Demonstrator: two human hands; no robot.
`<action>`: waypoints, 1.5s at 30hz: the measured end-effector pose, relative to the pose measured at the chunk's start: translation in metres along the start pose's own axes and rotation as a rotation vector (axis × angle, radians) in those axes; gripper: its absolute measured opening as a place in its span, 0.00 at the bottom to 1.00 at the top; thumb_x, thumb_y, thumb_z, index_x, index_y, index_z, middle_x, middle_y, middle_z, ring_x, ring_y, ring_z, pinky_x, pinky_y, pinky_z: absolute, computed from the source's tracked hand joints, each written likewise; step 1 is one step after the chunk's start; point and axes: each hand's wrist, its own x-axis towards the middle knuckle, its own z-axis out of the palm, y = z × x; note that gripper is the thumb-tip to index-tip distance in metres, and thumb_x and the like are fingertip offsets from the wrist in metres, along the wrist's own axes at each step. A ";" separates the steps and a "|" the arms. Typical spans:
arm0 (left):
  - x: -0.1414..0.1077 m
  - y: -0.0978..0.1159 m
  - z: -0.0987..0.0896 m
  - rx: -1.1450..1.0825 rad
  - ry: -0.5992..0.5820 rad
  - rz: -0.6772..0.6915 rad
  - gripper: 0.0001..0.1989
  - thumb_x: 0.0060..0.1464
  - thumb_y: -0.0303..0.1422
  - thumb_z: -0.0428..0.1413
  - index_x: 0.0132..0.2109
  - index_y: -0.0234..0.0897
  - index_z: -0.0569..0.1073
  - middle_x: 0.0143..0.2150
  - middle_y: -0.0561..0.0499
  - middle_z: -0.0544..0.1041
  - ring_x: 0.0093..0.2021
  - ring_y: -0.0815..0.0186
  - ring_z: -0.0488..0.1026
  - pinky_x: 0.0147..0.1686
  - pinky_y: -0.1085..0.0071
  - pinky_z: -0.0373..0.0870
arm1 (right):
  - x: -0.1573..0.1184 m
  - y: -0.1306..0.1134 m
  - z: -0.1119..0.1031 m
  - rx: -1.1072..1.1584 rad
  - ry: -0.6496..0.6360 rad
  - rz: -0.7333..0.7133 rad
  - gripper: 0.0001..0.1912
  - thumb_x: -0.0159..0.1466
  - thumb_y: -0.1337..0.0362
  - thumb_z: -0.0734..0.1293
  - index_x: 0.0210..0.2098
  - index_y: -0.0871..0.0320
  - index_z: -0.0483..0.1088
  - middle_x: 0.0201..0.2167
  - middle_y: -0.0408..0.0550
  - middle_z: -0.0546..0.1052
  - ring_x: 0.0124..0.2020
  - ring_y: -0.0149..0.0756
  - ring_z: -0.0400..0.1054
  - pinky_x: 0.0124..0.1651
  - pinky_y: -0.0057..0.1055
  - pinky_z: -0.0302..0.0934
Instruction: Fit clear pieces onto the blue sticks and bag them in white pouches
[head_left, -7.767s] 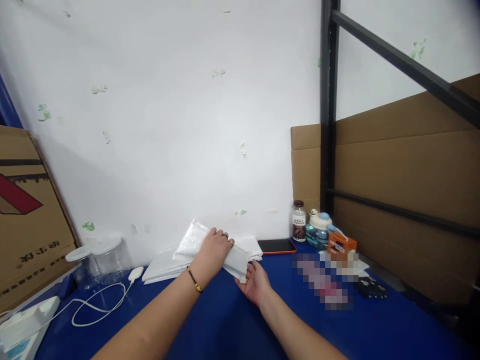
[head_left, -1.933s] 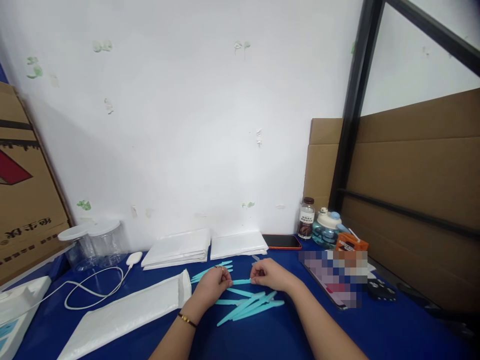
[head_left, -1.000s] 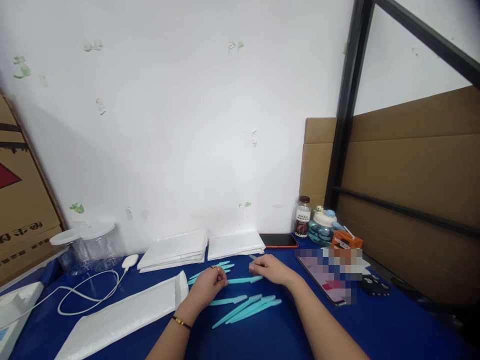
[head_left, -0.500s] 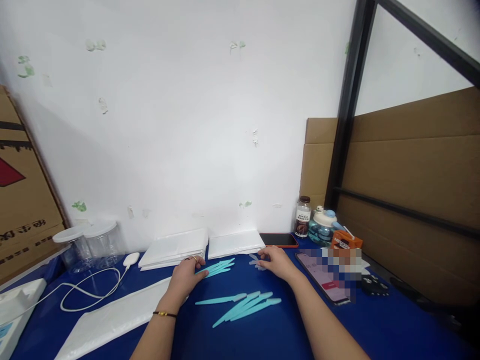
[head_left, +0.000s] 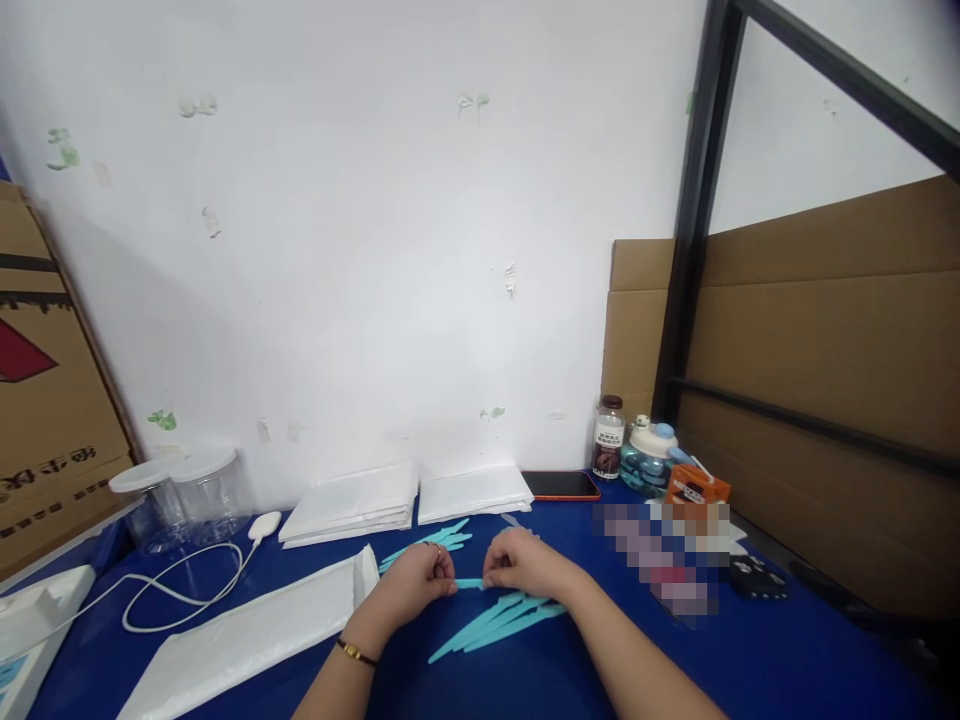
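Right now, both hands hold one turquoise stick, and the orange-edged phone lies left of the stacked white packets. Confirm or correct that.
Wrong side: the head view shows the orange-edged phone right of the stacked white packets. The left hand and right hand do hold one turquoise stick.

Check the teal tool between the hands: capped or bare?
Cannot tell: left hand and right hand hide both ends of the teal tool.

bracelet (head_left: 355, 653), one, thin dark band, gold-coloured centrepiece, worn at left wrist (head_left: 365, 631), ring (head_left: 435, 547), one, slim, on left hand (head_left: 421, 578), right hand (head_left: 523, 562), bare, both forearms (head_left: 637, 645), bare
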 end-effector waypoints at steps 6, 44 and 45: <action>-0.003 -0.015 -0.018 0.149 0.146 -0.025 0.06 0.45 0.33 0.53 0.31 0.37 0.72 0.29 0.53 0.72 0.30 0.69 0.67 0.29 0.75 0.57 | -0.002 0.022 -0.016 -0.034 0.164 0.012 0.07 0.54 0.64 0.65 0.27 0.60 0.74 0.23 0.44 0.74 0.23 0.28 0.63 0.26 0.22 0.53; -0.007 0.000 -0.017 0.113 0.281 -0.061 0.11 0.47 0.37 0.53 0.38 0.39 0.72 0.35 0.52 0.73 0.33 0.67 0.68 0.33 0.74 0.59 | -0.029 0.020 -0.044 -0.037 -0.009 0.076 0.08 0.45 0.63 0.72 0.26 0.58 0.75 0.23 0.43 0.72 0.25 0.31 0.65 0.26 0.24 0.55; -0.007 0.005 -0.013 0.080 0.237 -0.033 0.12 0.47 0.38 0.53 0.38 0.39 0.72 0.34 0.52 0.73 0.32 0.68 0.67 0.32 0.74 0.59 | -0.031 0.019 -0.044 -0.046 -0.068 0.096 0.09 0.43 0.63 0.73 0.25 0.58 0.76 0.22 0.42 0.72 0.24 0.31 0.64 0.25 0.24 0.54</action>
